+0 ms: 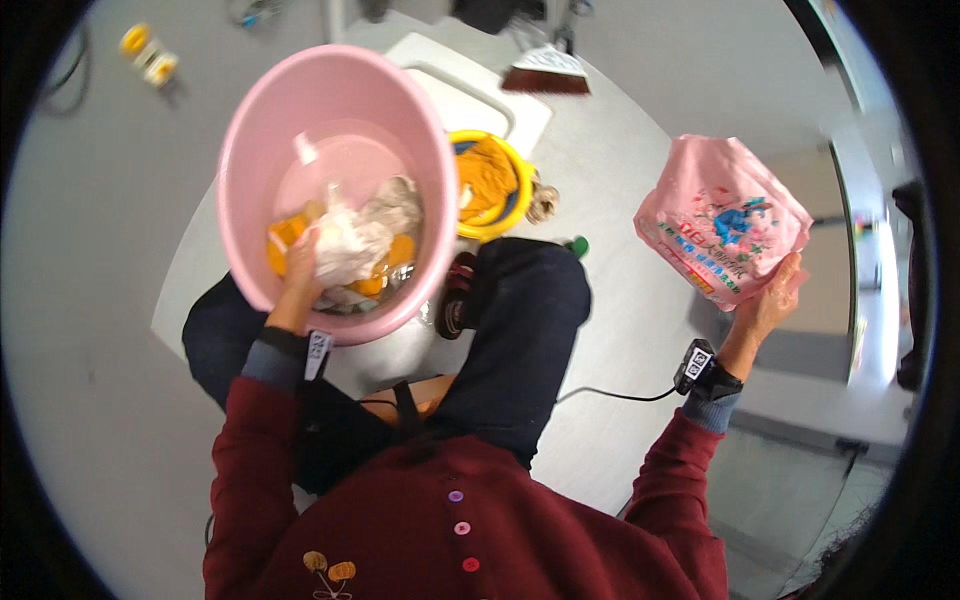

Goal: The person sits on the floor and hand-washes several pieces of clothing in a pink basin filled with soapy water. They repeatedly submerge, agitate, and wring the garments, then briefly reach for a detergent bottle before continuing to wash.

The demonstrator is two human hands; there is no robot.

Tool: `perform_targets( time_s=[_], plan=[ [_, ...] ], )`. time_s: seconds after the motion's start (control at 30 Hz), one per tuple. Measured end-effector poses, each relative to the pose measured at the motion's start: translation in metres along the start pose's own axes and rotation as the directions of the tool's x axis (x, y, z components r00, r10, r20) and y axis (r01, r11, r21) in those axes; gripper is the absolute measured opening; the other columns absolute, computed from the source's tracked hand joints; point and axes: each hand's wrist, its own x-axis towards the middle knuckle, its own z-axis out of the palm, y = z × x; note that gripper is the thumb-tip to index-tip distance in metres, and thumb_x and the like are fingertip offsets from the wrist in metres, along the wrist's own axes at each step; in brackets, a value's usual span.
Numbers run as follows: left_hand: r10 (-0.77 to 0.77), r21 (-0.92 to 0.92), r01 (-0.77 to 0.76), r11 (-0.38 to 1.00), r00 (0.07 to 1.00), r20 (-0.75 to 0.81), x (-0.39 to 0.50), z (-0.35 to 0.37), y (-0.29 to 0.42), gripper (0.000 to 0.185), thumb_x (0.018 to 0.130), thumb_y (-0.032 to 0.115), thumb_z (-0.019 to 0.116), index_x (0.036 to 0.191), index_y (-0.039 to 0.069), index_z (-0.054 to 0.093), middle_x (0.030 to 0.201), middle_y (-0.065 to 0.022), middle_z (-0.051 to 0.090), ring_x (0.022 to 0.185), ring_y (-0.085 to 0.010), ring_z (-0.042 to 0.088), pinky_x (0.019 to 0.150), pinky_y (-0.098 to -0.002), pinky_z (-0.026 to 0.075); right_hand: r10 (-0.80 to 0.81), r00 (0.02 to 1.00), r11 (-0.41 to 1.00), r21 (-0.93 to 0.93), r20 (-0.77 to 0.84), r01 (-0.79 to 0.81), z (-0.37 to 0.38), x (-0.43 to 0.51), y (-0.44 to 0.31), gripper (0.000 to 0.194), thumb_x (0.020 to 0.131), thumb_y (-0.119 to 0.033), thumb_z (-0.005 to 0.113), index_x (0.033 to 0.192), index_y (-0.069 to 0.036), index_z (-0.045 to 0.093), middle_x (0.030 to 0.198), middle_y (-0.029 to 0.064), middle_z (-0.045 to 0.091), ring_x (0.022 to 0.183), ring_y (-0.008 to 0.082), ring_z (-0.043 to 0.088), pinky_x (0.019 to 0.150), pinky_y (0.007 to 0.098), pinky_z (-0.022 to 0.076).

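My left hand (300, 259) is inside a deep pink plastic basin (337, 60), gripping a bunched white cloth (349, 247). Around it in the basin lie a greyish crumpled cloth (395, 204) and orange-yellow fabric (283, 234), apparently in shallow water. Off to the right, my right hand (772, 296) grips the lower corner of a pink printed plastic bag (724, 214), which looks like a laundry powder pack and bears writing. The bag is held away from the basin, and its contents are hidden.
A yellow basin (526, 180) with an orange garment (487, 176) stands right of the pink one. Behind it lies a white washboard-like panel (536, 120). A broom head (546, 71), a yellow-capped bottle (150, 56) and a green round object (577, 246) are nearby. A cable (615, 392) runs from my right wrist.
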Motion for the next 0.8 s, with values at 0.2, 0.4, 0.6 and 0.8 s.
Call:
perform_targets(
  time_s=[0.2, 0.4, 0.6, 0.8],
  plan=[
    [-0.185, -0.027, 0.186, 0.982, 0.982, 0.028, 0.001, -0.076, 0.007, 0.049, 0.09, 0.04, 0.048, 0.125, 0.007, 0.044, 0.113, -0.0113, 0.057, 0.101, -0.0246, 0.057, 0.085, -0.0379, 0.049, -0.129, 0.991, 0.673, -0.732, 0.025, 0.106, -0.093, -0.098, 0.155, 0.035, 0.093, -0.029, 0.048, 0.077, 0.001, 0.058, 0.064, 0.0068, 0.053, 0.061, 0.0136, 0.047, 0.057, 0.0316, 0.0412],
    [-0.263, 0.224, 0.29, 0.931, 0.954, -0.141, -0.022, -0.069, 0.032, 0.043, 0.091, 0.03, 0.05, 0.124, 0.003, 0.043, 0.115, -0.0112, 0.055, 0.102, -0.0262, 0.057, 0.087, -0.0419, 0.049, 0.245, 0.942, 0.598, -0.729, -0.231, -0.334, -0.133, -0.208, 0.292, 0.035, 0.091, -0.031, 0.049, 0.076, 0.0, 0.056, 0.06, 0.0132, 0.052, 0.056, 0.018, 0.044, 0.055, 0.0352, 0.0399],
    [-0.345, 0.291, 0.347, 0.892, 0.937, -0.06, -0.034, -0.033, 0.038, 0.035, 0.093, 0.02, 0.046, 0.121, 0.0, 0.045, 0.116, -0.012, 0.055, 0.103, -0.0232, 0.056, 0.089, -0.0374, 0.047, 0.435, 0.796, 0.751, -0.317, -0.422, -0.579, -0.142, -0.253, 0.338, 0.035, 0.091, -0.032, 0.049, 0.08, 0.0, 0.059, 0.072, 0.0022, 0.055, 0.067, 0.0132, 0.048, 0.061, 0.0307, 0.0418],
    [-0.336, 0.31, 0.334, 0.89, 0.941, -0.047, -0.04, -0.019, 0.043, 0.036, 0.094, 0.02, 0.044, 0.123, 0.0, 0.043, 0.118, -0.012, 0.054, 0.107, -0.0232, 0.054, 0.093, -0.0367, 0.044, 0.721, 0.627, 0.607, -0.167, -0.294, -0.777, -0.161, -0.32, 0.357, 0.028, 0.091, -0.028, 0.052, 0.076, -0.005, 0.058, 0.069, -0.0037, 0.049, 0.063, 0.0074, 0.043, 0.056, 0.0252, 0.0363]
  ],
)
